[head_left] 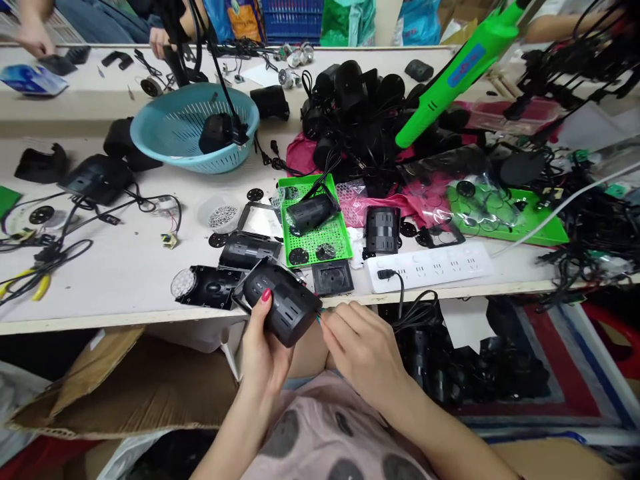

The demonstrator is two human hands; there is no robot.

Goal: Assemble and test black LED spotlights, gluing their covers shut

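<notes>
My left hand is wrapped round a black plastic cylindrical housing with slotted sides, held tilted over the table's front edge. At the housing's right end my right hand pinches a thin blue-green strand, mostly hidden by the fingers. Just left lie a black half-shell with a round white perforated end and another slotted black shell. A flat square black part sits behind my hands. Beyond it, a green perforated tray holds a black housing with a cable.
A white power strip with a plugged-in cord lies right, near one more black housing. Farther back are a blue basket, heaped black parts and a hanging green electric screwdriver. Another person's hands work across the table.
</notes>
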